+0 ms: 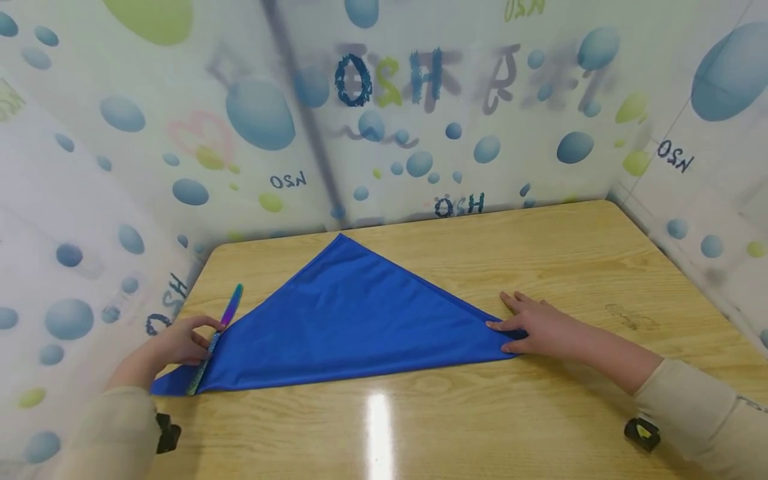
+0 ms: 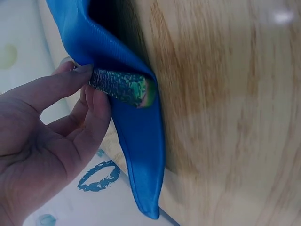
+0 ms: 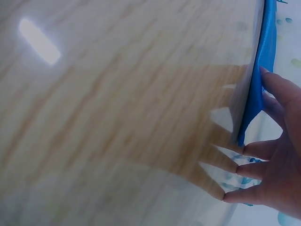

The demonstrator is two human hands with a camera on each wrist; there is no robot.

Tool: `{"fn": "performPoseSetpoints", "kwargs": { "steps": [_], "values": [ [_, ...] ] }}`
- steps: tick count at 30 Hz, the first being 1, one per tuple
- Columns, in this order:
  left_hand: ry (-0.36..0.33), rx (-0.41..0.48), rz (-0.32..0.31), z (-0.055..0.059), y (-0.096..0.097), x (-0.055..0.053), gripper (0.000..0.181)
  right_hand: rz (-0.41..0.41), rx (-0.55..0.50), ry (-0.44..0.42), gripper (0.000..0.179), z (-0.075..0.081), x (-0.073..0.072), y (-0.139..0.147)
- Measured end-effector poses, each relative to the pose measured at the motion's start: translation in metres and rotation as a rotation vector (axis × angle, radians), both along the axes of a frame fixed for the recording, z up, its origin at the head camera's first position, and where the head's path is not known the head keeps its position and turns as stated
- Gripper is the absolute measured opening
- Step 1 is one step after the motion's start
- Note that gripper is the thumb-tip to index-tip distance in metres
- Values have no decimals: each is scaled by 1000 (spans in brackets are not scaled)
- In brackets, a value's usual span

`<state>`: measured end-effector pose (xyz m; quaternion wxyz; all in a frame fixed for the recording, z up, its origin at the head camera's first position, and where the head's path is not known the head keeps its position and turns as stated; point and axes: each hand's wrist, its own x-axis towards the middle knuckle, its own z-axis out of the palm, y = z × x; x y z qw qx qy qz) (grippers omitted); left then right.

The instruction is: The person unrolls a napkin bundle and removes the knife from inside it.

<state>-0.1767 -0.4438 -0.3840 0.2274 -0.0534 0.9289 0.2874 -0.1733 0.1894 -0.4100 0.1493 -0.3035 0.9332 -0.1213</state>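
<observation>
A blue cloth (image 1: pixel 336 320) lies on the table, folded into a wide triangle with its peak at the back. Across its left corner rests a slim knife (image 1: pixel 204 363), rainbow-coloured at the far end and dark green speckled at the near end. My left hand (image 1: pixel 183 341) pinches this knife between thumb and fingers; in the left wrist view the speckled handle end (image 2: pixel 122 87) sits on the cloth. At the cloth's right corner, my right hand (image 1: pixel 540 327) touches the fabric with thumb and forefinger. Its other fingers (image 3: pixel 251 169) spread out onto the table.
The wooden table (image 1: pixel 444 413) has a rounded corner at the back right. Walls printed with bubbles (image 1: pixel 261 113) and letters stand close behind it and on both sides. A light glare lies on the front of the tabletop.
</observation>
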Motion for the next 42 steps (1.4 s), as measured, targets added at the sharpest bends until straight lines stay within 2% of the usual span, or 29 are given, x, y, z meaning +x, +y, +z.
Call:
{"fn": "performPoseSetpoints", "kwargs": {
  "steps": [4,10,14,20,27,29,35,42],
  "values": [
    [3,-29,16,-3,3,-2,49,-7,37,34,51,-2,0,0],
    [16,-43,53,-7,9,-3,47,-16,48,29,52,-5,1,0],
    [27,-21,57,-9,15,-3,46,-26,35,25,51,-6,3,1],
    [33,39,62,-6,26,-6,47,-64,-3,-33,51,-6,4,3],
    [24,188,104,-2,33,-25,53,-78,-27,-68,51,-6,2,5],
    [31,215,97,0,33,-30,55,-80,-29,-72,51,-5,1,6],
    [58,256,39,10,25,-45,56,-65,-25,-49,52,-4,1,7],
    [32,275,88,11,22,-61,57,-63,-30,-52,52,-4,2,8]
  ]
}}
